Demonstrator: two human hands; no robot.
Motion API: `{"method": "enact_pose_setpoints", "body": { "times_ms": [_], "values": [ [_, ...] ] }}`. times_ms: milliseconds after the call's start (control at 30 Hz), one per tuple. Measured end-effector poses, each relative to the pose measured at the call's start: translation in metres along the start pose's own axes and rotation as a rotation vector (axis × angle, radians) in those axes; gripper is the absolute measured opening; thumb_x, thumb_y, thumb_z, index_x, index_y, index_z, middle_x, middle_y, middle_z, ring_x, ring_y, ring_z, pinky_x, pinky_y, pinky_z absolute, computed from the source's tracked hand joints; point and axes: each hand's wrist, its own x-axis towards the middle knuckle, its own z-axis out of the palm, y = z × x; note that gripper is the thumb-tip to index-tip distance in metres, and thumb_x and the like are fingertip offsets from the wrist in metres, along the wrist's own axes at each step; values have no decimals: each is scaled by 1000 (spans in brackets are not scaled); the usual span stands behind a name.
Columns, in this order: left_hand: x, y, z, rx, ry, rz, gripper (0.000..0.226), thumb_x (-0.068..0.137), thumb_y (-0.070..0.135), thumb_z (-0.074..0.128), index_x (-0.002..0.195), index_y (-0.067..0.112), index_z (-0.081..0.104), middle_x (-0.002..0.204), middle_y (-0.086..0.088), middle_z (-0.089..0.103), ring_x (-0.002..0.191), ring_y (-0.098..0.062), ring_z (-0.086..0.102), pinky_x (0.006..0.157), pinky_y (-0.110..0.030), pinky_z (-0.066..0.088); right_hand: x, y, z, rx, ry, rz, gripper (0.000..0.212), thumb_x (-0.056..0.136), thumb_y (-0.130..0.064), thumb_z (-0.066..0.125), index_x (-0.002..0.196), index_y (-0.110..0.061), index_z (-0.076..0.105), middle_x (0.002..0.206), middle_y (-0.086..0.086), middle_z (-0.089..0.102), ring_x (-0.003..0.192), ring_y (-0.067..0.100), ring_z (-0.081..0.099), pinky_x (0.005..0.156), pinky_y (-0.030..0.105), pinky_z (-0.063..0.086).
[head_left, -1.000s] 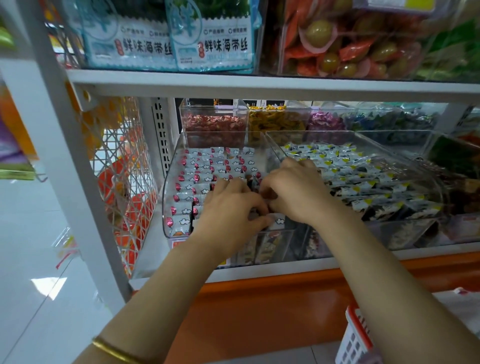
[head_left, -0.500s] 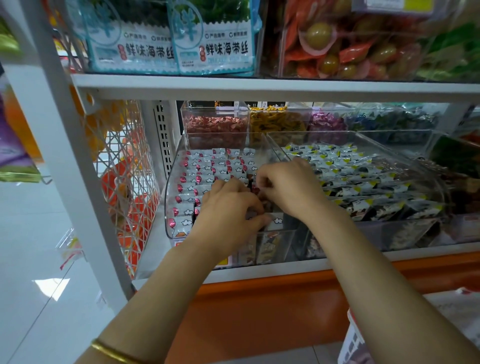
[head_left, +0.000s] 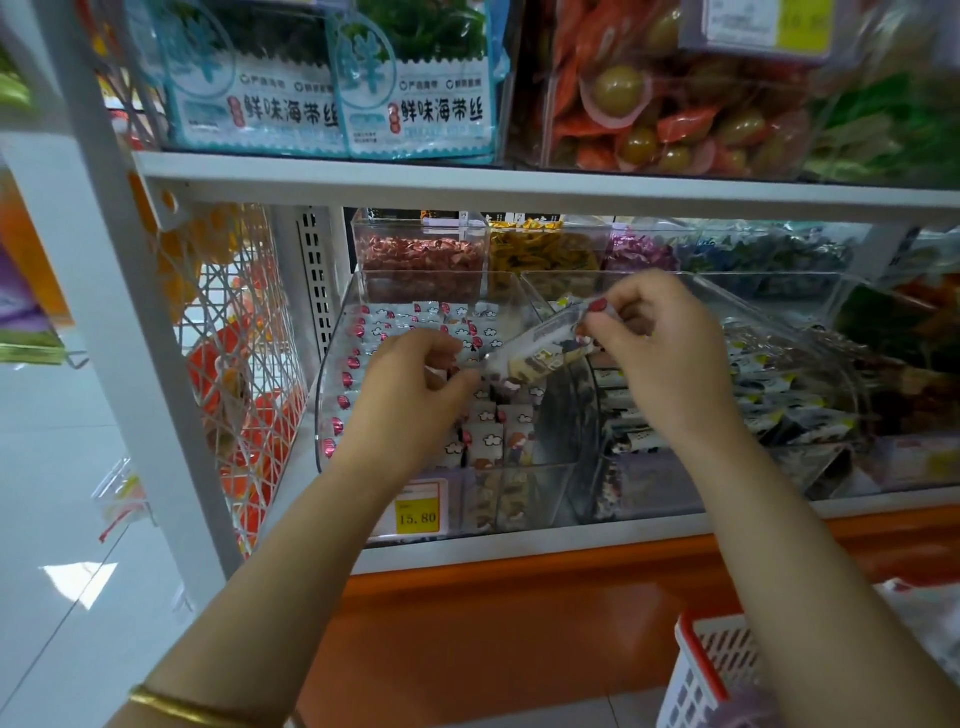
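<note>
My left hand (head_left: 410, 400) and right hand (head_left: 665, 358) each pinch one end of a tilted snack packet (head_left: 535, 351); a clear bin (head_left: 550, 452) sits beneath both.

Snack packet (head_left: 540, 354) glossy plastic film; bin (head_left: 551, 441) clear smooth plastic; shelf frame (head_left: 519, 189) matt white metal

Snack packet (head_left: 540, 356) white, dark print; price tag (head_left: 417, 517) yellow; basket (head_left: 698, 665) red-white; bangle (head_left: 176, 706) gold.
</note>
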Motion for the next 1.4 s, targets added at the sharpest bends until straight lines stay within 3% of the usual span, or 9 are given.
{"method": "enact_pose_setpoints", "body": {
  "times_ms": [100, 367, 633, 733, 800, 967, 1067, 1233, 1400],
  "values": [
    [0, 0, -3, -204, -48, -122, 33, 94, 27, 53, 124, 15, 54, 98, 4, 59, 75, -3, 55, 58, -13, 43, -6, -4, 3, 294, -8, 195, 13, 90, -6, 59, 81, -14, 55, 86, 12, 66, 73, 17, 68, 58, 21, 55],
    [-1, -1, -14, -792, -24, -360, 22, 93, 28, 52, 86, 8, 58, 69, -1, 54, 58, -10, 57, 49, -18, 47, -14, -9, 12, 1058, -126, 641, 9, 83, 6, 57, 83, 1, 64, 77, 11, 69, 63, 15, 69, 57, 20, 56],
    [4, -6, -16, -1448, -44, -519, 5, 77, 9, 60, 75, 6, 63, 70, -3, 55, 50, -5, 52, 46, -12, 46, -15, -11, 15, 1253, -191, 713, 21, 84, 11, 50, 82, 0, 69, 75, 8, 73, 68, 16, 71, 59, 18, 56],
    [5, -9, -19, -1429, -121, -483, 17, 73, 4, 59, 90, 1, 59, 76, -6, 57, 55, -7, 57, 51, -13, 49, -15, -10, 16, 1254, -137, 738, 29, 84, 13, 50, 72, -2, 72, 71, 9, 71, 66, 17, 71, 57, 19, 56],
    [5, -11, -21, -1361, -143, -462, 15, 81, -2, 54, 96, 1, 57, 78, -6, 57, 57, -7, 59, 54, -14, 51, -15, -9, 17, 1236, -98, 734, 18, 86, 11, 50, 86, 1, 65, 77, 12, 69, 65, 18, 71, 57, 21, 56],
    [-2, -7, -25, -802, -150, -230, 26, 88, -5, 51, 107, 8, 64, 72, 0, 52, 63, -7, 61, 57, -16, 50, -17, -7, 19, 897, -60, 631, 16, 85, -22, 63, 84, -7, 59, 85, 9, 63, 60, 13, 66, 54, 23, 54],
    [-4, -3, -27, -692, -174, -206, 36, 86, -5, 51, 100, 23, 68, 74, 6, 60, 74, -14, 62, 59, -21, 52, -18, -8, 21, 801, -41, 511, 7, 84, -7, 64, 80, -5, 58, 88, 13, 63, 67, 14, 68, 61, 23, 56],
    [-8, -1, -28, -521, -182, -183, 18, 89, 26, 58, 103, 28, 69, 98, -1, 63, 80, -10, 58, 61, -16, 50, -18, -7, 19, 728, -183, 371, 26, 86, 6, 57, 100, -14, 65, 106, 9, 65, 84, 15, 69, 70, 24, 55],
    [-9, 0, -30, -437, -175, -118, 23, 85, 31, 62, 107, 35, 68, 100, -3, 67, 82, -14, 61, 75, -24, 51, -21, -9, 21, 562, -201, 308, 15, 84, -10, 66, 88, -23, 72, 92, -2, 71, 85, 10, 69, 69, 22, 55]
  ]
}}
